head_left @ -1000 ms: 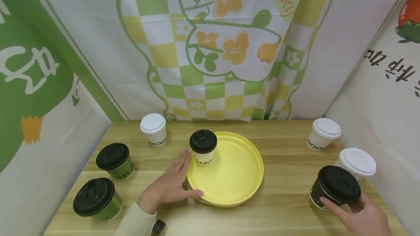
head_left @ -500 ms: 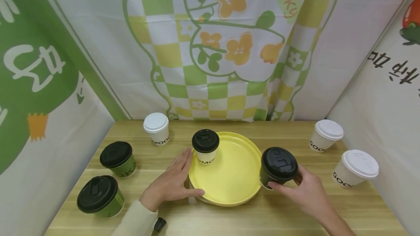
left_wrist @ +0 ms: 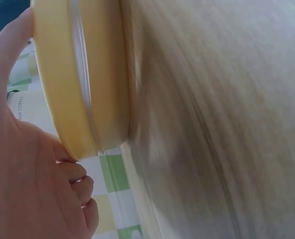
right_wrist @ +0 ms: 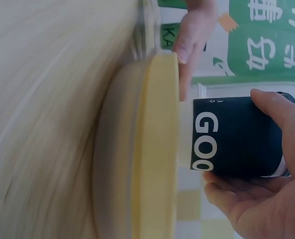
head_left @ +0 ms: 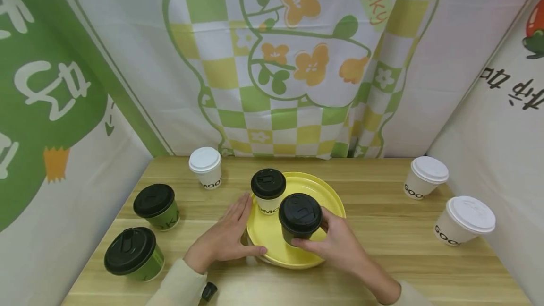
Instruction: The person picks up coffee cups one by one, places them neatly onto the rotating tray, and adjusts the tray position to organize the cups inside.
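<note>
**Inspector:** While both hands are working at the yellow plate (head_left: 327, 192), what is lying on the wooden table (head_left: 382, 230), largest item first?

**Assistant:** The table is carrying everything. The yellow plate is sitting at its middle, slightly toward the near edge. Two green cups with black lids are standing by the left edge, one (head_left: 132, 254) at the near left corner and one (head_left: 156, 206) just behind it. Three white cups with white lids are standing further back: one (head_left: 206, 167) toward the far left, one (head_left: 426, 177) toward the far right corner, and one (head_left: 463, 220) at the right edge.

**Inspector:** And on the plate?

**Assistant:** A white cup with a black lid (head_left: 268, 191) is standing upright at its far-left rim.

**Inspector:** The right hand?

**Assistant:** The right hand (head_left: 337, 244) is curling its fingers and thumb round the dark cup (head_left: 299, 217), holding it upright over the plate's near half. In the right wrist view its base is showing a narrow gap above the rim; contact with the plate floor cannot be judged.

**Inspector:** The left hand?

**Assistant:** The left hand (head_left: 223, 240) is lying flat with fingers straight and together, pressing against the plate's left rim, thumb along the near rim.
</note>
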### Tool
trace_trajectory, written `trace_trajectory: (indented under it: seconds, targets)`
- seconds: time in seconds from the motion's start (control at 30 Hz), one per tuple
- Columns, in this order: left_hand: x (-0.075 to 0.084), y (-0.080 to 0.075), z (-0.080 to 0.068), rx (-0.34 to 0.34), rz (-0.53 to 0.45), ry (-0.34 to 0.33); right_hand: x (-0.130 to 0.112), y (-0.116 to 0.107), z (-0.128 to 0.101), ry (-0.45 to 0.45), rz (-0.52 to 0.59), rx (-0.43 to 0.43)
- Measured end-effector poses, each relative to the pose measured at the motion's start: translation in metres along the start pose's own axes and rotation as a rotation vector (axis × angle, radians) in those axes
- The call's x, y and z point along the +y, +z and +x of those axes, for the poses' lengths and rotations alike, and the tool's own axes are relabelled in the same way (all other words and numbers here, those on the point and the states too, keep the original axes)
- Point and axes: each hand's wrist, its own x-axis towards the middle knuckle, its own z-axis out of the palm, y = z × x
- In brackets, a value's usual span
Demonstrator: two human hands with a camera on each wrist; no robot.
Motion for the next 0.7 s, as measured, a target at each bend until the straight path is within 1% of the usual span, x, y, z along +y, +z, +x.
trace_trajectory:
  seconds: [0.13, 0.33, 0.47, 0.7]
  targets:
    - [0.0, 0.0, 0.0, -0.002, -0.003, 0.0, 0.0, 0.017, 0.01, -0.042, -0.001, -0.039]
    - [-0.001, 0.001, 0.001, 0.004, -0.006, 0.0, 0.008, 0.038, 0.023, -0.087, -0.019, -0.084]
    - [-0.002, 0.002, 0.001, 0.018, 0.003, 0.011, 0.012, 0.047, 0.029, -0.105, -0.031, -0.094]
    - [-0.002, 0.003, -0.001, 0.035, -0.003, 0.024, 0.017, 0.057, 0.033, -0.106, -0.018, -0.108]
